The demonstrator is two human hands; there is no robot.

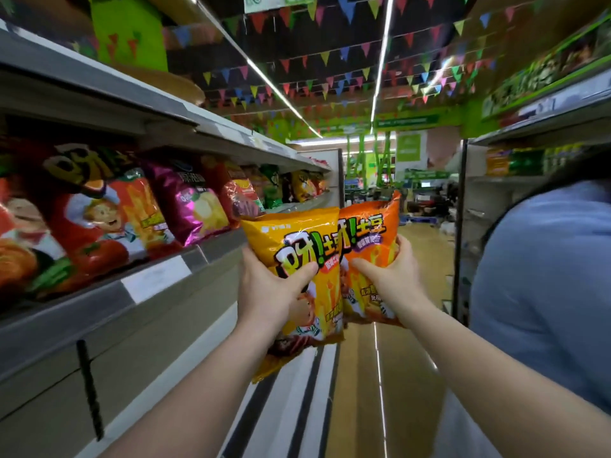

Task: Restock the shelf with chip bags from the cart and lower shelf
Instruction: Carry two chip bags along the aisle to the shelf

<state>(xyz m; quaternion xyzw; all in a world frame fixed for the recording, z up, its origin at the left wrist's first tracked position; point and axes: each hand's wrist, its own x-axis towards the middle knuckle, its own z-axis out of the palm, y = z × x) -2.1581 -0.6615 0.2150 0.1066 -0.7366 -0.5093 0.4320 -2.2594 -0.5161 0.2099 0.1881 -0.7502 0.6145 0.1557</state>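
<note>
Two chip bags are held up at once, one per hand, in the aisle beside the shelf. The left hand [267,289] is curled round the lower middle of the yellow bag [299,279], thumb across the printed face and fingers hidden behind it; the right hand [390,276] is wrapped round the orange bag [370,246] in the same way, thumb in front and fingertips showing at the bag's right edge. Both bags are kept upright with their faces toward the camera, and the yellow one overlaps the orange one's left edge; this is judged to be a carrying grip that keeps the print readable and the air-filled bags uncrushed. Neither bag touches the shelf [158,279] yet. Along that shelf a row of bags is already stood face-out: a red bag [109,219] nearest, then a purple bag [191,206], then others further along. No gap in the row can be made out from this angle, so a slot would need to be found. The upper shelf board [139,104] overhangs the row and is judged to limit headroom for entry. To the right, a person in a blue shirt [542,285] stands close, narrowing the aisle; the floor [420,252] ahead is open. No cart is in view.
</note>
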